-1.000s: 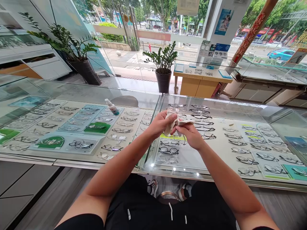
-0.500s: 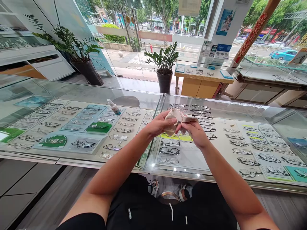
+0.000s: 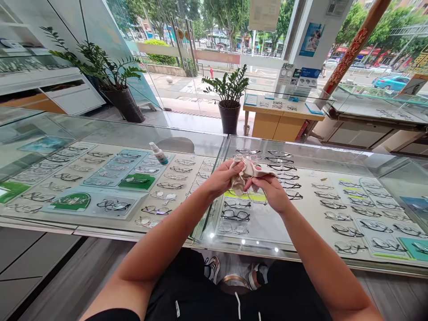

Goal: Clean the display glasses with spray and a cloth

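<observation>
A crumpled beige cloth (image 3: 246,169) is pinched between my two hands above the glass counter. My left hand (image 3: 221,179) is closed on the cloth's left side, thumb on top. Fingers bent, my right hand (image 3: 273,191) grips its right side. A thin eyeglass frame appears to be wrapped in the cloth, mostly hidden by the folds and my fingers. Beneath my hands, inside the case, lie rows of eyeglasses (image 3: 236,215). A small white spray bottle (image 3: 159,153) with a blue lower band stands on the counter to the left.
The glass display counter (image 3: 230,243) runs across in front of me, with many eyeglasses on trays inside. Beyond it stand two potted plants (image 3: 229,117) and a wooden display table (image 3: 279,125). A slanted post (image 3: 346,55) rises at the right.
The cloth is bunched differently, gathered more tightly under my left thumb. Both hands stay close together on it, and the view has shifted slightly.
</observation>
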`<state>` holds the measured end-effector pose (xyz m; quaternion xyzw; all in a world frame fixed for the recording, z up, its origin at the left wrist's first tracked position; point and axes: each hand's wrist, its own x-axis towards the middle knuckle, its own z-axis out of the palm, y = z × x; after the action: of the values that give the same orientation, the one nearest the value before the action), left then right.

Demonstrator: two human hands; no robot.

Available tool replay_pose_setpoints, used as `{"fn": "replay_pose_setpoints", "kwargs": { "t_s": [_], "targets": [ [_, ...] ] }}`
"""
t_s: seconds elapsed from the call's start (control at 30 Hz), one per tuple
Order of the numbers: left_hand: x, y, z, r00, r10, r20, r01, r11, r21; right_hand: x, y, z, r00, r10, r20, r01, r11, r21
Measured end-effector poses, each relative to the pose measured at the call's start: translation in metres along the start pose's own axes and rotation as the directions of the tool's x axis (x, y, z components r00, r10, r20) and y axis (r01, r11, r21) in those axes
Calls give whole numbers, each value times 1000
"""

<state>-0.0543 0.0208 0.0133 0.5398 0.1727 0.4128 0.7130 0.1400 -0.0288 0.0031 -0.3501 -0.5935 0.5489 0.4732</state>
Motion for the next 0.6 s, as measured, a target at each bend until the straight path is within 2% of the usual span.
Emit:
{"fn": "replay_pose_setpoints", "kwargs": {
  "t_s": [0.2, 0.33, 0.43, 0.6],
  "targets": [
    [-3, 5, 7, 1000, -11, 24, 10, 999, 38, 2, 5, 0, 1000, 12, -14, -11, 999, 43],
    [-2, -1, 7, 1000, -27, -12, 28, 995, 100, 1, 11, 6, 999, 32, -6, -32, 999, -24],
    [-1, -3, 5, 999, -41, 8, 39, 993, 115, 0, 10, 8, 1000, 3, 20, -2, 999, -39],
    [-1, -3, -1, 999, -48, 5, 48, 999, 21, -1, 2, 3, 1000, 14, -4, -14, 999, 50]
  ]
}}
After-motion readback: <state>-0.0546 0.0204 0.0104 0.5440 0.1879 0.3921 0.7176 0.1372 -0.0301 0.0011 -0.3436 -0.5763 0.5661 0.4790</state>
